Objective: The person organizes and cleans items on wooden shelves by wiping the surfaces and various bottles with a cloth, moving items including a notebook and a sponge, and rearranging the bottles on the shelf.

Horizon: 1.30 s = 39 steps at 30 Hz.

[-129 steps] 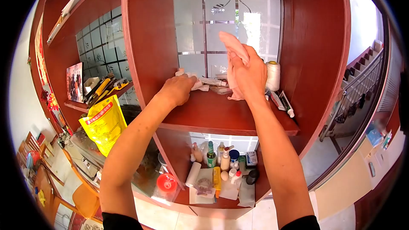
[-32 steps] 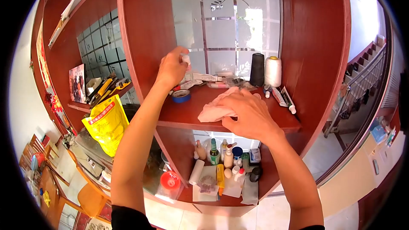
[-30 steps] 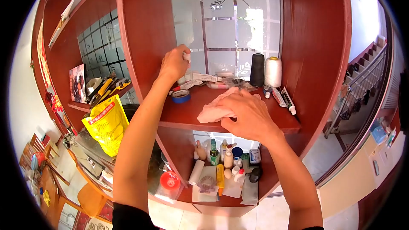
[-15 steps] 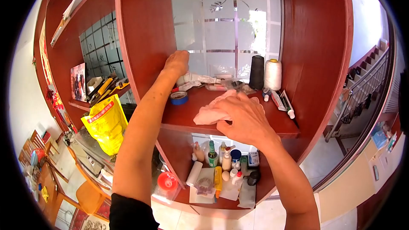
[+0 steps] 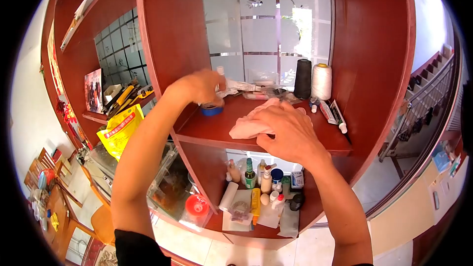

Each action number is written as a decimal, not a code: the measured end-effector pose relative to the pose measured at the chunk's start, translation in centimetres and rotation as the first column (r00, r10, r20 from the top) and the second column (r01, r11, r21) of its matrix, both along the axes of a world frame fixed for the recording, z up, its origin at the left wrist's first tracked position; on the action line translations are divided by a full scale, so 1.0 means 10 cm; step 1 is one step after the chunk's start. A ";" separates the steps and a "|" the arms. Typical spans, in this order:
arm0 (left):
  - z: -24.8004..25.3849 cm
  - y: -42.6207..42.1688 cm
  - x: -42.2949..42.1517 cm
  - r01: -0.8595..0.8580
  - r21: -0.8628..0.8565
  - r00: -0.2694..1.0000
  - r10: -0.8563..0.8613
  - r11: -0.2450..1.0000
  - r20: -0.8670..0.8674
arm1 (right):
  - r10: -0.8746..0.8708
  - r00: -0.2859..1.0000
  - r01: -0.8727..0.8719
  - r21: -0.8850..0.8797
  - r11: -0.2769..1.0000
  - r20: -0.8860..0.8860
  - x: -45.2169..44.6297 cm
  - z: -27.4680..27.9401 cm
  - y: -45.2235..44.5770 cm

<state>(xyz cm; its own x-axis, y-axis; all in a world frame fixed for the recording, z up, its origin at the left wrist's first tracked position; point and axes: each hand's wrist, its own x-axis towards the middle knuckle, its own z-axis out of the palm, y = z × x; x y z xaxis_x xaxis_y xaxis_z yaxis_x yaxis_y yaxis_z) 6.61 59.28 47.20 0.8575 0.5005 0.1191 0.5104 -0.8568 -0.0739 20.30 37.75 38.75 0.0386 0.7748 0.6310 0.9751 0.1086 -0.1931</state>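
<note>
My right hand (image 5: 290, 130) is closed on a crumpled pink cloth (image 5: 249, 124), pressing it against the red-brown shelf (image 5: 197, 130) near its front edge. Slightly blurred, my left hand (image 5: 199, 87) hovers at the shelf's left side with curled, parted fingers and nothing visible in them. Just under those fingers lies a roll of blue tape (image 5: 212, 111), partly covered by the hand. Behind it, a small white-topped item (image 5: 220, 71) stands in the back left corner. White tubes and clear plastic packets (image 5: 266, 91) lie along the back.
A black thread cone (image 5: 303, 80) and a white thread cone (image 5: 321, 82) stand at the back right, with tubes (image 5: 339, 116) leaning beside them. Bottles (image 5: 250, 173) crowd the lower shelf. A yellow pouch (image 5: 120, 130) sits left of the upright panel.
My left hand has come forward and down from the back left corner to above the blue tape, revealing the white-topped item. My right hand stays on the cloth; the view has shifted slightly.
</note>
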 end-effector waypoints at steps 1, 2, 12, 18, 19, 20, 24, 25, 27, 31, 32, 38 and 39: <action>-0.08 -0.08 -0.08 0.001 -0.016 1.000 -0.002 1.000 -0.007 | -0.009 1.000 0.009 0.001 1.000 0.011 0.00 0.00 0.00; -0.15 -0.13 -0.13 0.003 -0.033 1.000 -0.004 0.999 -0.015 | -0.018 1.000 0.018 0.000 1.000 0.020 0.00 0.00 0.01; -0.70 0.23 -0.07 0.016 0.193 0.919 -0.090 0.981 0.385 | -0.106 0.990 0.108 -0.008 0.994 0.089 0.01 -0.08 0.32; -0.84 0.25 0.04 0.003 0.055 0.835 -0.033 0.999 0.549 | -0.097 0.988 0.123 -0.235 0.964 0.119 0.03 0.12 0.92; -0.83 0.21 0.04 0.007 0.035 0.830 -0.026 0.999 0.558 | -0.092 0.989 0.122 -0.273 0.954 0.119 0.05 0.12 1.02; -0.83 0.19 0.04 0.012 0.016 0.823 -0.019 1.000 0.567 | -0.047 0.993 0.075 -0.267 0.961 0.110 0.08 0.09 1.07; -0.84 0.17 0.04 0.065 0.035 0.826 -0.073 0.997 0.560 | 0.121 0.991 -0.099 -0.289 0.952 0.058 -0.09 0.28 0.62; -0.85 0.17 0.03 0.084 0.028 0.808 -0.085 0.996 0.583 | 0.162 0.986 -0.141 -0.302 0.943 0.043 -0.17 0.36 0.43; -0.87 0.17 0.03 0.122 0.043 0.777 -0.123 0.992 0.618 | 0.181 0.979 -0.161 -0.189 0.969 0.090 -0.08 0.23 0.19; -0.84 0.13 0.02 0.228 0.098 0.541 -0.210 0.969 0.814 | -0.143 0.937 0.066 -0.241 0.968 -0.320 -0.07 0.39 -0.07; -0.81 0.10 0.05 0.266 0.113 0.413 -0.220 0.957 0.884 | -0.096 0.861 0.055 -0.096 0.994 -0.499 -0.06 0.36 0.00; -0.83 -0.71 -0.19 0.564 -0.122 0.120 0.065 0.816 0.991 | 0.414 0.477 -0.384 0.239 0.892 -0.776 -0.33 0.58 0.51; -0.83 -0.74 -0.21 0.521 -0.090 0.082 0.055 0.849 0.995 | 0.462 0.480 -0.469 0.227 0.853 -0.746 -0.36 0.60 0.62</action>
